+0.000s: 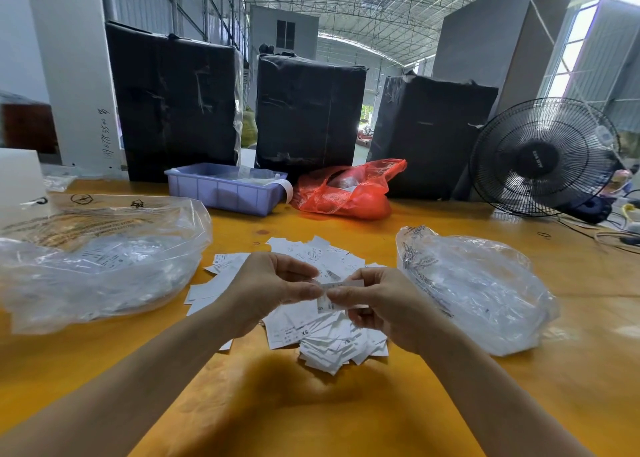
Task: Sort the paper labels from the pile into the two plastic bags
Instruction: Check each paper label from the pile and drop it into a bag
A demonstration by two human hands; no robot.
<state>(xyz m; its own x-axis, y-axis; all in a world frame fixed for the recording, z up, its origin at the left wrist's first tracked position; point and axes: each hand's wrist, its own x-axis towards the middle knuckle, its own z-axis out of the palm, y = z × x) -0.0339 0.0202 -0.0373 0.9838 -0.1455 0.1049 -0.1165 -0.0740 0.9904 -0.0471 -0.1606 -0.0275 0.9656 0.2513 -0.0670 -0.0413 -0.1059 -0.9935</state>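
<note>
Yellow-topped worktable (346,415) in a high-roofed warehouse fills the lower frame, where a person's two bare hands meet at centre above a pile of paper labels (325,339). Left hand (266,290) and right hand (381,304) both have fingers curled, pinching between them a small bunch of white labels (334,292); one strip juts right from the fingertips, and a tag marked "S" hangs just below. Beneath the hands the pile spreads loosely across the tabletop, several slips showing printed text and one reading "XS".

At left of the frame lies a large clear plastic bag (100,259), its mouth turned toward the pile, with white labels visible through the film. At right sits a smaller clear plastic bag (474,294), crumpled and printed with dark lettering near its upper edge; what it contains cannot be made out through the glare.

Farther back, centre frame, a lilac plastic tray (221,193) holds white paper items, one strip curling over its right rim. Just beside it rests a red plastic bag (346,193) with something pale inside. Behind them stand three tall bundles wrapped in black film (308,113). A black electric fan (543,158) stands at right of the frame, cables trailing along the table edge.
</note>
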